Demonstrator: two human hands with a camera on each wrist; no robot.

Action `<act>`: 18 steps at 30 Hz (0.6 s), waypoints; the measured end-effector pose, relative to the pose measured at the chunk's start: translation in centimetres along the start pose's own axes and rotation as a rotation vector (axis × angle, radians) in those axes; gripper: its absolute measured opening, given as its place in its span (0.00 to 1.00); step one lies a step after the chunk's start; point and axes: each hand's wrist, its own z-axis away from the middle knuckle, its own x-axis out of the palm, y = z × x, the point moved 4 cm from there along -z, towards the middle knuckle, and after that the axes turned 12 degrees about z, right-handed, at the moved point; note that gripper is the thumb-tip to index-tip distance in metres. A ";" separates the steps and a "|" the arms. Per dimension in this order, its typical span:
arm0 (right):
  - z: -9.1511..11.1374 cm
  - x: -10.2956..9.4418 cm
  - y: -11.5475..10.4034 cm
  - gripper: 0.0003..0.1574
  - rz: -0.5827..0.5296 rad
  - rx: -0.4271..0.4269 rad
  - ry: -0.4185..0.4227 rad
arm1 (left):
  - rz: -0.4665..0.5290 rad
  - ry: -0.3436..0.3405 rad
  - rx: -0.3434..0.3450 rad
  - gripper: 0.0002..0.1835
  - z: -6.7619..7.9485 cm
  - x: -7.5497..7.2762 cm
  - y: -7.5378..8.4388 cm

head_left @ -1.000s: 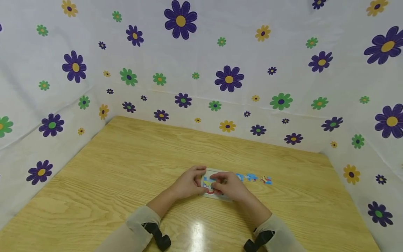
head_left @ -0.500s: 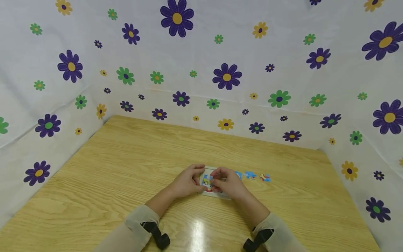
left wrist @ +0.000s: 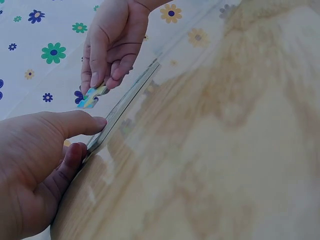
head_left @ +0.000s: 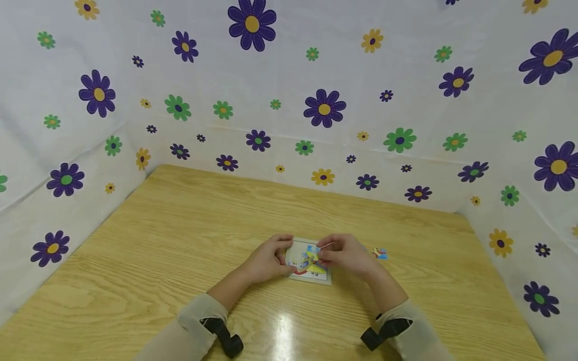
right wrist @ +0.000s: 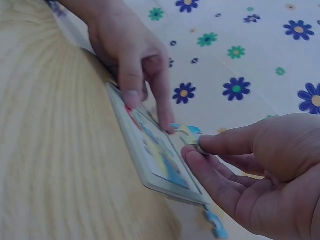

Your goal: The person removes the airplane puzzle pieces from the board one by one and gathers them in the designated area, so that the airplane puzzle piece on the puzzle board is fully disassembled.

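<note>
A small jigsaw puzzle board [head_left: 311,281] with a pale frame lies on the table; a yellow and red picture shows in it. My left hand [head_left: 265,261] holds the board's left side, its thumb near the lower edge and its fingers at the far corner. Between the thumb and fingers of my right hand [head_left: 346,254] is a blue and yellow puzzle piece [right wrist: 189,133], pinched and raised above the board, as the left wrist view also shows. Part of the board's right side is behind the right hand in the head view.
To the right of the right hand lies a loose puzzle piece [head_left: 381,252]. A blue puzzle piece [right wrist: 216,223] shows beyond the board's end in the right wrist view. The wooden table [head_left: 217,210] meets a flowered cloth wall [head_left: 271,65] behind and at both sides.
My right hand has moved right from the middle of the board, uncovering more of the picture. It now covers the place where loose pieces showed beside the board. The left hand keeps its hold.
</note>
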 end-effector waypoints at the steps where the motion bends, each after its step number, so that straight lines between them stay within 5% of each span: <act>1: 0.0 -0.4 0.1 0.18 0.014 0.001 -0.004 | 0.000 -0.001 -0.003 0.39 0.0 0.0 0.0; 18: 0.7 -4.3 2.4 0.19 0.094 0.041 -0.099 | -0.012 -0.004 -0.009 0.40 0.1 0.0 0.1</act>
